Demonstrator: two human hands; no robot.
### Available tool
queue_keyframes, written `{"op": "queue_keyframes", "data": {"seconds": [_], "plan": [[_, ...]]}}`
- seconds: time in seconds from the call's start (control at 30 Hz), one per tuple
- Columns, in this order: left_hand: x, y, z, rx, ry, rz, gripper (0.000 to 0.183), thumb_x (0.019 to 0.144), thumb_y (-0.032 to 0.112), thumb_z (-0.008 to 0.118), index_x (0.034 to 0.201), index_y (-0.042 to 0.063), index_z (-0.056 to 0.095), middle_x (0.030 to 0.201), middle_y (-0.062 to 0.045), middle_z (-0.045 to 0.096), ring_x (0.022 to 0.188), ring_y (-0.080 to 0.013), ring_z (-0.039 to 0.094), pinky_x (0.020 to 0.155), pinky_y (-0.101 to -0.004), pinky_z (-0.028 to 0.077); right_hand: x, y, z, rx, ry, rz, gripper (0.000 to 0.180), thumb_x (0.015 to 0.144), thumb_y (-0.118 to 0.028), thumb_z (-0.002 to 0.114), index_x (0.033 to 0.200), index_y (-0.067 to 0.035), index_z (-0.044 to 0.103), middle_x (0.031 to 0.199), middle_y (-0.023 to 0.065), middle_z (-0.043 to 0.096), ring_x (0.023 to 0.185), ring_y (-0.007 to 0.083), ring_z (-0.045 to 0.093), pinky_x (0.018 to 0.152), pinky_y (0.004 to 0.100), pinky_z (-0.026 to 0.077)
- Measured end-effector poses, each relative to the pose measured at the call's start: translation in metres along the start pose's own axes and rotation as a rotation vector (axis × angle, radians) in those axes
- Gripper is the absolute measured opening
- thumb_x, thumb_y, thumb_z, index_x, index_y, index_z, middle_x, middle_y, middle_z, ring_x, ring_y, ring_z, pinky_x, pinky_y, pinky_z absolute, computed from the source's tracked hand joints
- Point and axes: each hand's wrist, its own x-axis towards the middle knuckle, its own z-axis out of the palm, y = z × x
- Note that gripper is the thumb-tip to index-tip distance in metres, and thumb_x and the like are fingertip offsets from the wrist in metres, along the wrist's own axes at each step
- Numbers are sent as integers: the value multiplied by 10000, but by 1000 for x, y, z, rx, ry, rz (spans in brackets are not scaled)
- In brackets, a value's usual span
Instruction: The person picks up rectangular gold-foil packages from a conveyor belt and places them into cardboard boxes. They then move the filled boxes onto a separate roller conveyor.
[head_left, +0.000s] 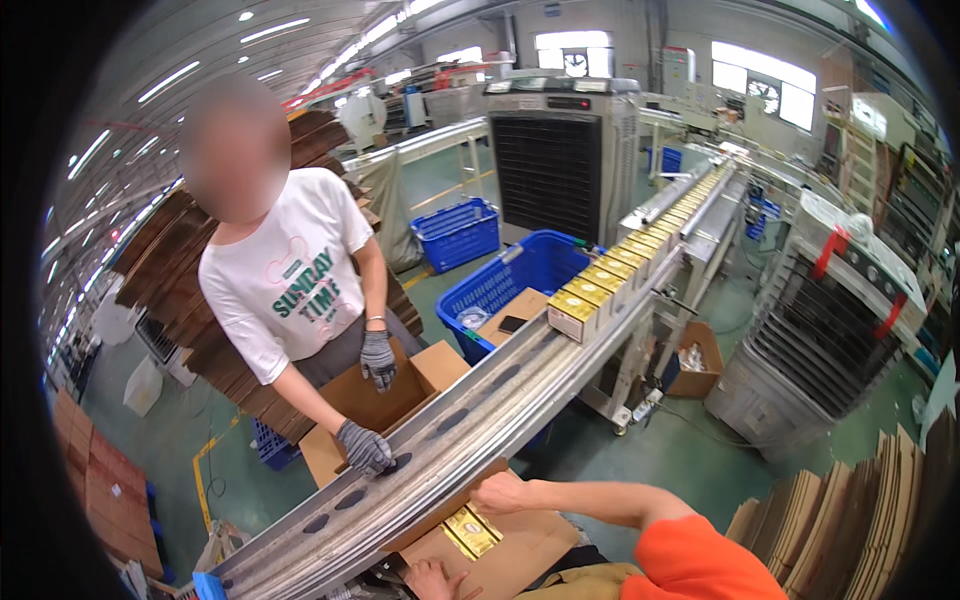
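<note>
Two yellow cartons (472, 531) lie side by side in front of me, at an open brown cardboard box (525, 536) whose flaps spread towards me. My right hand (502, 493) is curled at the far edge of the box, just above the cartons; whether it grips anything is hidden. My left hand (429, 580) rests on the near left part of the cardboard, fingers apart. Beyond the box runs a metal conveyor (480, 420) with dark oval holes. A long row of yellow cartons (577, 304) stands on its far part.
Across the conveyor stands a co-worker in grey gloves (365, 448), beside an open cardboard box (390, 397). A blue plastic basket (487, 289) holds cardboard and a dark phone-like object (513, 324). Flattened cardboard stacks (832, 517) stand at the lower right, below an air cooler (810, 345).
</note>
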Motion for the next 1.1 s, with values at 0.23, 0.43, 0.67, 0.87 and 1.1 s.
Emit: {"op": "queue_keyframes", "data": {"seconds": [0.23, 0.43, 0.67, 0.87, 1.1], "plan": [[-2, 39, -43, -52, -481, 229, 708, 705, 326, 704, 1326, 89, 458, 1244, -185, 512, 1161, -348, 484, 923, -405, 423, -55, -5, -9, -156, 448, 179, 606, 783, -392, 652, 1228, -13, 491, 1288, 179, 468, 1261, 370, 369, 1012, 506, 302], [-1, 60, -62, -36, -49, 460, 660, 708, 157, 666, 1329, 90, 451, 1326, -169, 433, 1227, -344, 404, 928, -462, 396, -114, -18, 43, -32, 288, 258, 652, 806, -445, 606, 1286, -32, 451, 1391, 178, 370, 1327, 367, 278, 1053, 527, 257], [-25, 41, -7, -157, -251, 44, 512, 826, 300, 571, 1291, 96, 505, 1421, -163, 352, 1341, -345, 275, 1000, -564, 283, -115, -15, 93, 37, 260, 362, 679, 834, -530, 544, 1272, -17, 465, 1417, 283, 278, 1338, 412, 237, 1056, 554, 235], [-29, 23, -6, 153, 89, -111, 564, 846, 411, 590, 1294, 82, 494, 1290, -188, 499, 1276, -350, 367, 994, -578, 295, -88, -10, 104, 278, 391, 696, 745, 829, -431, 600, 1374, -9, 318, 1434, 303, 222, 1324, 414, 261, 1034, 539, 271], [-25, 22, 47, -276, 87, -503, 605, 895, 363, 507, 1373, 26, 354, 1461, -275, 190, 1335, -415, 242, 1058, -576, 205, -89, -2, 115, 309, 300, 855, 896, 802, -410, 631, 1419, 41, 163, 1451, 239, 252, 1312, 389, 297, 1021, 512, 294]]}}
